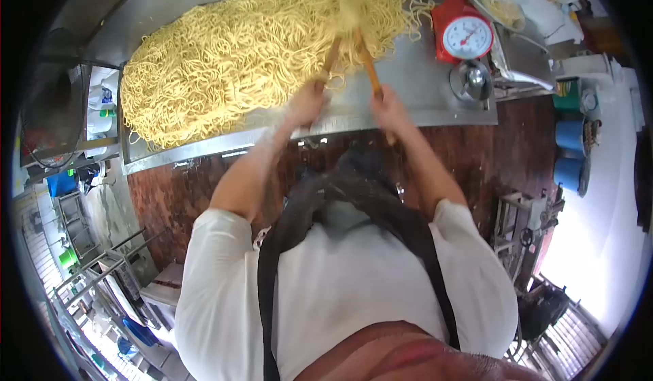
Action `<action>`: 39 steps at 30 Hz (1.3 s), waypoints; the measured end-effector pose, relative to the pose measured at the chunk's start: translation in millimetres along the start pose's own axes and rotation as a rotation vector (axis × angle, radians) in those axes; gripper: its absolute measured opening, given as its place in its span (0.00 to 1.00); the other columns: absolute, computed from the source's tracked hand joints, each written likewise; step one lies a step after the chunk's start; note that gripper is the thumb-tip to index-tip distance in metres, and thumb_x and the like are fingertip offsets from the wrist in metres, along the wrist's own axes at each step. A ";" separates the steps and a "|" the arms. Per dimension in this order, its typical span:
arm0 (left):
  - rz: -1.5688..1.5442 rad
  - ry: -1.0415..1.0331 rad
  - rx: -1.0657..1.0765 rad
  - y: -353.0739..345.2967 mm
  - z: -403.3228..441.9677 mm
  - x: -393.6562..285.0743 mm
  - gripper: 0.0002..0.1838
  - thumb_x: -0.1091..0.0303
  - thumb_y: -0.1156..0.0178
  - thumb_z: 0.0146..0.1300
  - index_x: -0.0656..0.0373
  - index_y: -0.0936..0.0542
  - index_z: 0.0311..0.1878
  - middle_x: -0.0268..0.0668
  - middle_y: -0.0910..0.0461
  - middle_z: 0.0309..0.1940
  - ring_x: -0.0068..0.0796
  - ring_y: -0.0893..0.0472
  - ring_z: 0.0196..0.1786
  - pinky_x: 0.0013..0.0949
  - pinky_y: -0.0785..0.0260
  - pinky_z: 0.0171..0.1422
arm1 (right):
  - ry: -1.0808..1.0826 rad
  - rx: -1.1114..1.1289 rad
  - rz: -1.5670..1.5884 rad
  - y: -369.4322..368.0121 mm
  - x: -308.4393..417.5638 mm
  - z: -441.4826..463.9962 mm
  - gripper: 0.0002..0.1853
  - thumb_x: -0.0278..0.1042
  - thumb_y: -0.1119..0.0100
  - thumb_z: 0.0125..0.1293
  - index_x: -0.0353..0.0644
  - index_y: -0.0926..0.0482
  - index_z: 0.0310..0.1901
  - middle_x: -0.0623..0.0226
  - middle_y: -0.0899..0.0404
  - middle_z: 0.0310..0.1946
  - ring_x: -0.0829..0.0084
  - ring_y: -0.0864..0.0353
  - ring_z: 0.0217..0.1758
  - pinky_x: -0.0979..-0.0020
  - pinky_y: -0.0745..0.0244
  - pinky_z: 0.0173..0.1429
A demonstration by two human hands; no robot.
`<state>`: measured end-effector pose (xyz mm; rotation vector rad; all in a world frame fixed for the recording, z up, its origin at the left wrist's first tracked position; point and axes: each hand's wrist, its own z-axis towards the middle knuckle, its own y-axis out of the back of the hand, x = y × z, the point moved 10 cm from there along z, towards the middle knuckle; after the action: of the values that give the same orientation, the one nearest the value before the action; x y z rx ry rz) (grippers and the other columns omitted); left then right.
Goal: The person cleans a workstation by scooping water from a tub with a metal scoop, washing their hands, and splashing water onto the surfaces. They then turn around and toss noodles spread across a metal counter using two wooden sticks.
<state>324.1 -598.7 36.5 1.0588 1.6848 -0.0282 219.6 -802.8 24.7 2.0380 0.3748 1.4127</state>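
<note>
A wide spread of yellow noodles (224, 61) covers much of the metal worktop (415, 98). My left hand (307, 105), blurred, is closed around a wooden stick (331, 58). Another wooden stick (367, 61) is in my right hand (390, 109), its lower end showing below the fist. Both sticks slant toward each other and meet at the far right part of the noodles. A smeared clump of noodles (350, 12) hides their far ends. I cannot tell whether the sticks end in something else.
Right of the noodles stands a red dial scale (468, 37), with a shiny metal bowl (471, 81) in front. A large pan holding plastic and noodles (503, 13) sits behind it. Blue buckets (570, 136) are at the far right. The worktop's raised front edge (224, 146) runs before me.
</note>
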 end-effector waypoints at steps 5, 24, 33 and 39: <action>-0.140 0.105 -0.005 80.5 -66.5 -13.1 0.28 0.67 0.39 0.66 0.62 0.34 0.66 0.33 0.28 0.25 0.23 0.31 0.16 0.32 0.37 0.19 | 0.153 -0.066 -0.079 142.4 49.3 -31.7 0.16 0.36 0.46 0.71 0.39 0.27 0.56 0.46 0.19 0.43 0.51 0.18 0.46 0.57 0.25 0.51; 0.178 0.176 0.025 277.4 -218.0 142.6 0.38 0.86 0.44 0.59 0.65 0.41 0.75 0.51 0.25 0.65 0.37 0.28 0.70 0.34 0.34 0.68 | -0.307 0.176 -0.520 207.6 0.8 -165.9 0.18 0.33 0.38 0.66 0.41 0.27 0.56 0.51 0.17 0.44 0.58 0.15 0.48 0.62 0.25 0.52; 0.315 0.185 -0.052 218.0 -95.0 183.1 0.28 0.78 0.49 0.60 0.59 0.32 0.66 0.51 0.19 0.46 0.45 0.17 0.35 0.42 0.27 0.33 | 0.040 0.160 -0.751 214.5 162.7 -49.5 0.19 0.37 0.43 0.70 0.38 0.29 0.58 0.42 0.19 0.41 0.40 0.20 0.49 0.49 0.26 0.50; 0.367 0.481 -0.050 240.7 -153.2 203.9 0.33 0.73 0.44 0.61 0.54 0.37 0.72 0.56 0.22 0.58 0.58 0.23 0.61 0.50 0.31 0.66 | 0.208 0.425 -0.607 6.5 49.1 192.3 0.18 0.31 0.48 0.66 0.34 0.25 0.56 0.41 0.19 0.45 0.46 0.19 0.48 0.54 0.26 0.53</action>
<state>361.2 -250.3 51.9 1.3985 1.8686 0.5408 413.8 -843.9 20.3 1.8408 1.3529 1.2180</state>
